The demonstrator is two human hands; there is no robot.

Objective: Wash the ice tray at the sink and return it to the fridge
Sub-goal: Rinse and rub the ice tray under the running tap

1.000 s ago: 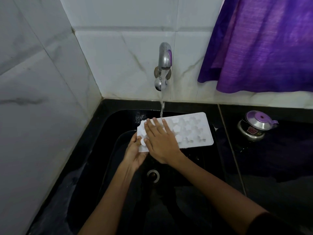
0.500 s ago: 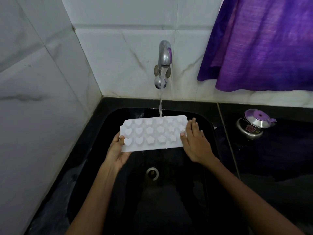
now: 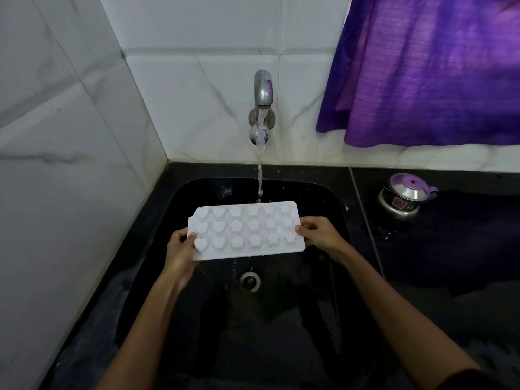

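Observation:
A white ice tray with heart, flower and star shaped cups is held level over the black sink, its bumps facing up. My left hand grips its left end, thumb on top. At the right end my right hand pinches the tray's edge. Water runs from the metal tap on the tiled wall and lands on the tray's far edge near the middle.
The drain lies below the tray. A small steel pot with a lid stands on the black counter at the right. A purple curtain hangs above it. White marble tiles close off the left side and the back.
My right hand left the tray's left part, where it was rubbing, and took hold of the right end. The tray shifted left under the stream and now sits level between both hands.

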